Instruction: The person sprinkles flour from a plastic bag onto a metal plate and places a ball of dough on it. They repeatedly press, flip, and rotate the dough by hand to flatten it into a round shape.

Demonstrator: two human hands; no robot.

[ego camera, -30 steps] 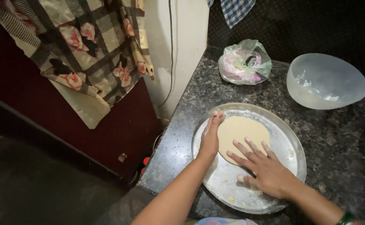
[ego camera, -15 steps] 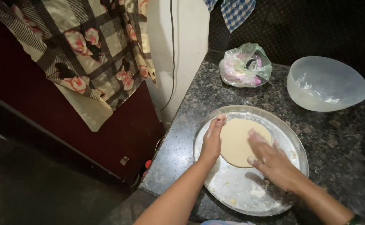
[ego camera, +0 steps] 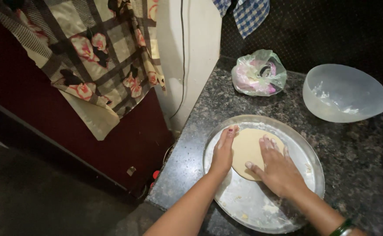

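Dough disc (ego camera: 247, 146) on the metal plate (ego camera: 305, 192), near its far-left part. We see the right hand (ego camera: 279, 168) spread flat on top, fingers pointing away; the left hand (ego camera: 223, 150) cups the left edge. Both touch; the disc is roughly round.

A crumpled clear plastic bag (ego camera: 259, 73) with pink contents sits on the counter's far end by the wall
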